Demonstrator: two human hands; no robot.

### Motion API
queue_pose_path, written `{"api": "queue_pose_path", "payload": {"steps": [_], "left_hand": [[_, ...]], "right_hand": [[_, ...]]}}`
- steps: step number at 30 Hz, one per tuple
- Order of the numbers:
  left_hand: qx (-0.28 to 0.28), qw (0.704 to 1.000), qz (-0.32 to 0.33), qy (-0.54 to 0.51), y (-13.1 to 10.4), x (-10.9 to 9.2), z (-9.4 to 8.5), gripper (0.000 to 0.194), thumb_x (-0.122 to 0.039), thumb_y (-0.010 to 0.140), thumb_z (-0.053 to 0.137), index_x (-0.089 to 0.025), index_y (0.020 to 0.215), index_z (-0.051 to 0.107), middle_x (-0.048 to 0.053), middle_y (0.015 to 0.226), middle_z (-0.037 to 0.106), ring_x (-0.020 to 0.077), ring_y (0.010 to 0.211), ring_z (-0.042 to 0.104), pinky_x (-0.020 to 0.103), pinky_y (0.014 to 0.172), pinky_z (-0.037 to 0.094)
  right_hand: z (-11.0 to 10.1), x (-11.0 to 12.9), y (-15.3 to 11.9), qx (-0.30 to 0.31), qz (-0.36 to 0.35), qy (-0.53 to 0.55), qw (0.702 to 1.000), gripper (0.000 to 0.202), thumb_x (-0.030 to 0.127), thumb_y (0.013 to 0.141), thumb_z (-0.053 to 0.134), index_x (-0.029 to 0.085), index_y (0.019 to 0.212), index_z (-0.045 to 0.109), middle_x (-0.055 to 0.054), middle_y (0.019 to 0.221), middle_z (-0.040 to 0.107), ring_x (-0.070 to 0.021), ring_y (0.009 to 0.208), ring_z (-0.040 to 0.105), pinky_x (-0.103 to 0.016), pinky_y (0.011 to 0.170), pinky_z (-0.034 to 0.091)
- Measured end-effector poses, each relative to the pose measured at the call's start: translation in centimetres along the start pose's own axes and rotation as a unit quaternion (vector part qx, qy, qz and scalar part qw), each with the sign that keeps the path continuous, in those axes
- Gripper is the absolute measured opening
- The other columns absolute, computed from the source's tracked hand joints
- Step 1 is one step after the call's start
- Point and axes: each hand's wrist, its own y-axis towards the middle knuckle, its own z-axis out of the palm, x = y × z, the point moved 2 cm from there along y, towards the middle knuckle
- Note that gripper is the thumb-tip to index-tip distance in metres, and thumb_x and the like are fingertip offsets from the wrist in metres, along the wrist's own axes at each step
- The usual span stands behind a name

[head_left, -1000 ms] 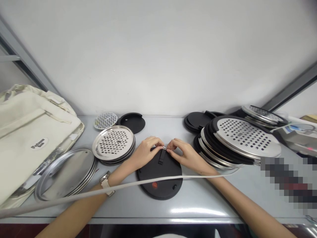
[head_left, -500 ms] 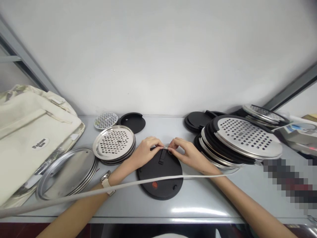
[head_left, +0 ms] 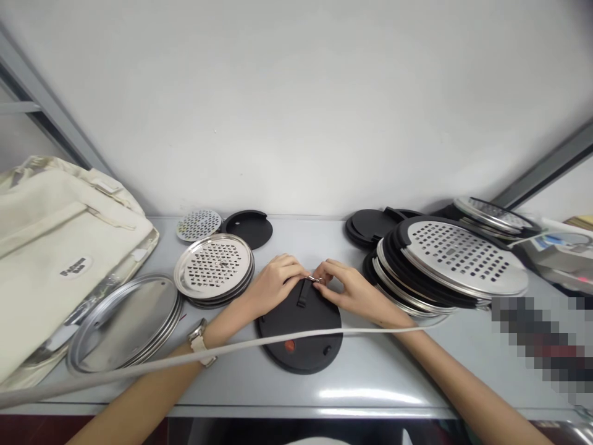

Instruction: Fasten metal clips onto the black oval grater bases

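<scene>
A black round disc [head_left: 301,334] lies on the grey table, with a small strap [head_left: 303,293] near its top edge, an orange-red spot low on the left and a small dark knob low on the right. At that top edge, my left hand [head_left: 280,281] pinches one end of a small shiny metal piece [head_left: 314,279]. The other end is between the thumb and fingers of my right hand [head_left: 343,281]. The exact shape of the metal piece is too small to tell. A watch [head_left: 200,343] is on my left wrist.
Metal plates [head_left: 125,327] and perforated discs [head_left: 215,266] stand stacked at the left, beside a cream bag [head_left: 69,247]. Black and perforated discs [head_left: 463,256] are piled at the right. A white cable [head_left: 231,350] crosses in front, over both forearms.
The metal piece has tilted slightly, and my fingers have shifted a little around it. The disc and the stacks have stayed where they were.
</scene>
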Motion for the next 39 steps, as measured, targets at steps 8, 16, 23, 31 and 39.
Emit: {"api": "queue_pose_path", "payload": {"steps": [8, 16, 23, 31, 39], "left_hand": [[0.006, 1.0, 0.015, 0.015, -0.1, 0.0, 0.1, 0.019, -0.014, 0.093, 0.047, -0.019, 0.1, 0.065, 0.004, 0.093, 0.059, 0.0178, 0.093, 0.053, 0.032, 0.087, 0.043], [0.005, 1.0, 0.017, 0.016, -0.1, -0.1, 0.0, 0.019, -0.015, 0.093, 0.047, -0.02, 0.101, 0.064, 0.004, 0.094, 0.06, 0.0179, 0.094, 0.054, 0.032, 0.087, 0.043], [-0.011, 1.0, -0.002, -0.002, 0.0, -0.2, 0.2, 0.019, -0.016, 0.095, 0.044, -0.019, 0.101, 0.061, 0.004, 0.097, 0.061, 0.0176, 0.094, 0.056, 0.032, 0.088, 0.043], [-0.017, 1.0, -0.012, -0.008, 0.0, -0.1, 0.4, 0.011, -0.017, 0.092, 0.05, -0.019, 0.095, 0.06, 0.002, 0.093, 0.064, 0.016, 0.091, 0.057, 0.03, 0.086, 0.043], [-0.002, 1.0, 0.001, 0.0, 0.0, -0.5, 0.1, 0.013, -0.014, 0.093, 0.046, -0.018, 0.095, 0.058, 0.003, 0.092, 0.058, 0.0166, 0.09, 0.055, 0.03, 0.084, 0.043]], "right_hand": [[0.3, 0.0, -0.1, 0.014, -0.002, -0.021, 1.0, 0.023, 0.004, 0.08, 0.045, 0.019, 0.095, 0.052, -0.003, 0.089, 0.053, -0.0168, 0.086, 0.053, -0.03, 0.08, 0.043], [0.3, -0.8, 0.0, 0.026, 0.018, -0.023, 0.999, 0.021, 0.006, 0.083, 0.043, 0.018, 0.095, 0.054, -0.004, 0.087, 0.057, -0.017, 0.08, 0.053, -0.03, 0.075, 0.043], [-0.1, -0.9, -0.1, -0.013, 0.026, -0.028, 0.999, 0.013, 0.011, 0.087, 0.044, 0.019, 0.092, 0.053, -0.003, 0.087, 0.058, -0.0159, 0.079, 0.054, -0.029, 0.073, 0.043], [-0.5, -0.6, -0.1, -0.055, 0.028, -0.022, 0.998, 0.007, 0.015, 0.088, 0.046, 0.019, 0.088, 0.052, -0.002, 0.084, 0.058, -0.0147, 0.077, 0.055, -0.027, 0.071, 0.043], [-0.5, 0.0, -0.1, -0.034, 0.055, -0.056, 0.996, 0.027, 0.028, 0.095, 0.041, 0.019, 0.07, 0.048, 0.003, 0.064, 0.047, -0.0117, 0.059, 0.045, -0.025, 0.057, 0.035]]}}
